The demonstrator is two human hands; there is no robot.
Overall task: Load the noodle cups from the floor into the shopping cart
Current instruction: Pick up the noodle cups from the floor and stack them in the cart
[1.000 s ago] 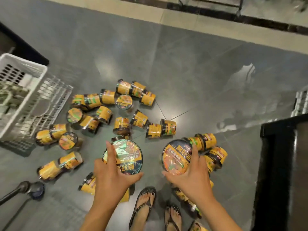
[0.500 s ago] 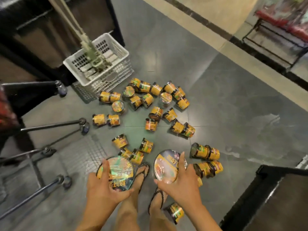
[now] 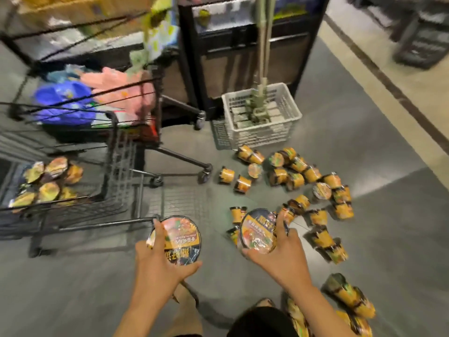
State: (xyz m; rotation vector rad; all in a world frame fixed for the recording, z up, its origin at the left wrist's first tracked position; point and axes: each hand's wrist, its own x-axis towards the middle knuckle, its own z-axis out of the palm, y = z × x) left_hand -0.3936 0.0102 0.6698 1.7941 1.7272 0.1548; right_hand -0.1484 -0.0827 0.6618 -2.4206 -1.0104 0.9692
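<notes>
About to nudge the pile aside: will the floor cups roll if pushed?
Probably. Most floor cups lie on their sides on smooth floor, so they may roll, likely curving since they look tapered. Shiny wrap suggests slipperiness. One hand holds one, so probably light.

A white plastic crate point(image 3: 262, 117) with slotted walls stands on the grey tiled floor point(image 3: 401, 227), against the foot of a dark shelving unit point(image 3: 243, 57). A pale green pole point(image 3: 263, 57) rises upright out of the crate; what it belongs to, perhaps a mop, is too blurred to tell. Further left, a black wire rack point(image 3: 80, 69) holds soft goods in blue point(image 3: 60, 103) and pink point(image 3: 121, 86). At the right, a dark strip point(image 3: 379, 69) divides the grey floor from a lighter beige band point(image 3: 418, 98).
</notes>
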